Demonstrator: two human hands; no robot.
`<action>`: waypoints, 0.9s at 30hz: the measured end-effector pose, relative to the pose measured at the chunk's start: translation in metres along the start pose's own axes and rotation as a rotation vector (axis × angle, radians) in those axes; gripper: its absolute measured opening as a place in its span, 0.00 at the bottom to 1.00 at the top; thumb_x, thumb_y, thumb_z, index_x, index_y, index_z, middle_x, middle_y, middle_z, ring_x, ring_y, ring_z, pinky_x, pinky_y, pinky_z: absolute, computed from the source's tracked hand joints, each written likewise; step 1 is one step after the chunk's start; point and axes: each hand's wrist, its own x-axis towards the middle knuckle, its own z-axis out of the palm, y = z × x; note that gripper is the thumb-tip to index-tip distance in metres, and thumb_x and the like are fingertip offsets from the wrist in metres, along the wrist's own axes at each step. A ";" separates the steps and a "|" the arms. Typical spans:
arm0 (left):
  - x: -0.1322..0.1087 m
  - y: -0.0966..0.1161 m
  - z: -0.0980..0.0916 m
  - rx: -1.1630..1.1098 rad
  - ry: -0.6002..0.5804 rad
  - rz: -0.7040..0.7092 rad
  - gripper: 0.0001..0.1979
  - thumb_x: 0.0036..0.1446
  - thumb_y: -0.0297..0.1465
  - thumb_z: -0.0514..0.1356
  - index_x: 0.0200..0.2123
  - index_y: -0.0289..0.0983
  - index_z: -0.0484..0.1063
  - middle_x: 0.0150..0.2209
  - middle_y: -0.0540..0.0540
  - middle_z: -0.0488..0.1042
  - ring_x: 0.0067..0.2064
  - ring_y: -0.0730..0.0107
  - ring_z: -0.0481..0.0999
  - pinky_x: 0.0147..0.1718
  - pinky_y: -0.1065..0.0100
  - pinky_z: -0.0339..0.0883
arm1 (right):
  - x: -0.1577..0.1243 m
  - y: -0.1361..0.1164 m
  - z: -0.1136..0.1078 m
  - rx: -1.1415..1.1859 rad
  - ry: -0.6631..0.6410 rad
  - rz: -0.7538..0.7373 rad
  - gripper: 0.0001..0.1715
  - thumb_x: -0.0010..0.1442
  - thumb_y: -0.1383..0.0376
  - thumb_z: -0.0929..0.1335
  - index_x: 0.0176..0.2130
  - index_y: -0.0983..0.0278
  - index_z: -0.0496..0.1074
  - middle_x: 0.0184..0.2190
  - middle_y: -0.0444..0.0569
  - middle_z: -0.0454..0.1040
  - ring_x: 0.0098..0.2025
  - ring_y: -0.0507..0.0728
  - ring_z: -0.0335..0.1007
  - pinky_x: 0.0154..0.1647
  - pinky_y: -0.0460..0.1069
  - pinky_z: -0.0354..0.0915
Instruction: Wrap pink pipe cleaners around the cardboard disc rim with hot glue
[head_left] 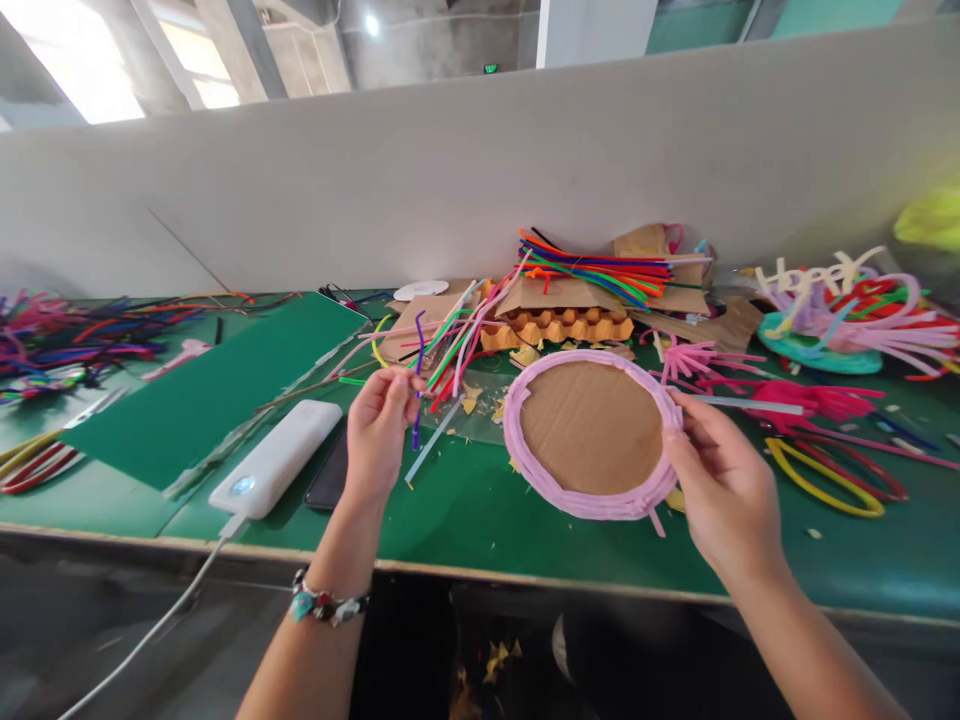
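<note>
Far left, a tangle of pipe cleaners (67, 335) sprawls across the counter (480, 510). Next comes a green sheet (202, 400), then a white power bank (277, 458), its cable (150, 630) trailing off the front edge and a dark phone (330, 475) just beside it. Now the left hand (379, 430): it's raised, fingers pinched on a purple pipe cleaner (418, 390) that dangles below them. Behind it lies a loose heap of coloured stems (450, 345). In the middle sits the cardboard disc (592, 430), its rim wrapped in pink. The right hand (720, 480) grips its right edge, fingers clamped on the rim. Further right, a yellow loop (825, 480) lies flat.
</note>
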 end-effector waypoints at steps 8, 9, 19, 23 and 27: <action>-0.036 -0.008 0.038 0.124 -0.408 -0.279 0.17 0.50 0.33 0.51 0.44 0.37 0.68 0.42 0.47 0.72 0.47 0.65 0.68 0.44 0.68 0.62 | -0.007 -0.008 0.007 -0.089 -0.024 -0.132 0.16 0.51 0.63 0.67 0.42 0.61 0.70 0.33 0.47 0.76 0.31 0.51 0.73 0.30 0.43 0.70; -0.039 -0.007 0.042 0.153 -0.402 -0.260 0.17 0.50 0.33 0.52 0.43 0.38 0.68 0.40 0.48 0.73 0.46 0.67 0.68 0.45 0.69 0.61 | -0.007 -0.008 0.008 -0.113 -0.016 -0.167 0.16 0.51 0.64 0.67 0.42 0.62 0.70 0.33 0.47 0.76 0.31 0.51 0.73 0.30 0.43 0.71; -0.044 -0.004 0.048 0.365 -0.237 -0.167 0.06 0.48 0.29 0.51 0.21 0.38 0.62 0.21 0.52 0.61 0.28 0.72 0.63 0.27 0.75 0.58 | -0.016 -0.012 0.005 -0.208 0.027 -0.380 0.20 0.52 0.69 0.66 0.46 0.60 0.69 0.34 0.47 0.76 0.29 0.52 0.73 0.29 0.45 0.72; -0.046 -0.006 0.047 0.337 -0.206 -0.173 0.07 0.49 0.31 0.51 0.21 0.38 0.60 0.21 0.53 0.61 0.26 0.74 0.61 0.27 0.75 0.58 | -0.017 -0.011 0.006 -0.221 0.020 -0.394 0.20 0.53 0.69 0.66 0.47 0.59 0.69 0.35 0.47 0.76 0.28 0.52 0.73 0.27 0.45 0.72; -0.048 -0.011 0.044 0.235 -0.215 -0.242 0.07 0.50 0.33 0.51 0.22 0.38 0.61 0.22 0.53 0.63 0.28 0.74 0.64 0.28 0.75 0.59 | -0.019 -0.011 0.006 -0.229 0.014 -0.407 0.22 0.53 0.70 0.66 0.48 0.57 0.68 0.37 0.46 0.76 0.30 0.51 0.73 0.30 0.44 0.72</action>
